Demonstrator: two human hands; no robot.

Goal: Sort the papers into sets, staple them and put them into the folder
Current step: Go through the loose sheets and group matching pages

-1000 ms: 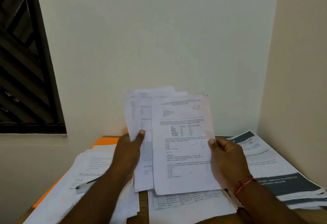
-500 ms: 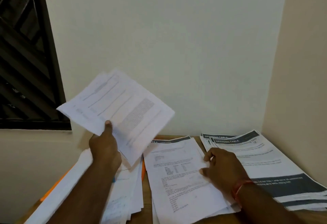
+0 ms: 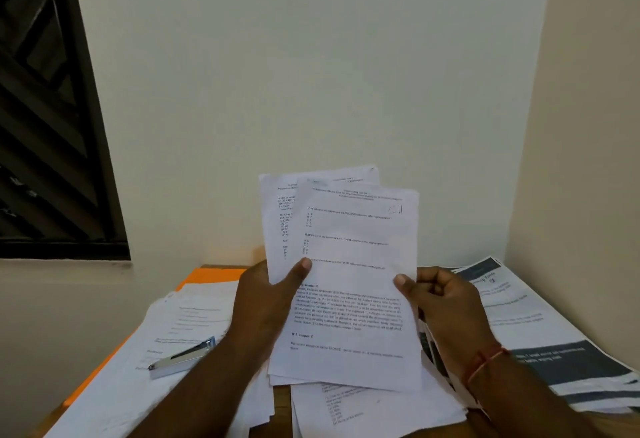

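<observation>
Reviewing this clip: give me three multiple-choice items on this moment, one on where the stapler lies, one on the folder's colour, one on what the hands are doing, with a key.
1. Where does the stapler lie?
A. On the papers at the left
B. On the dark-banded sheets at the right
C. In the right hand

2. What colour is the folder under the left pile?
A. Blue
B. Orange
C. Green

3. What state are the hands in?
A. Both empty
B. Only the left grips paper
C. Both grip the raised sheets

Key: 1 A, the stapler rests on the left pile. 2 B, the folder shows orange. 3 C, the left hand and right hand each pinch the raised sheets.
</observation>
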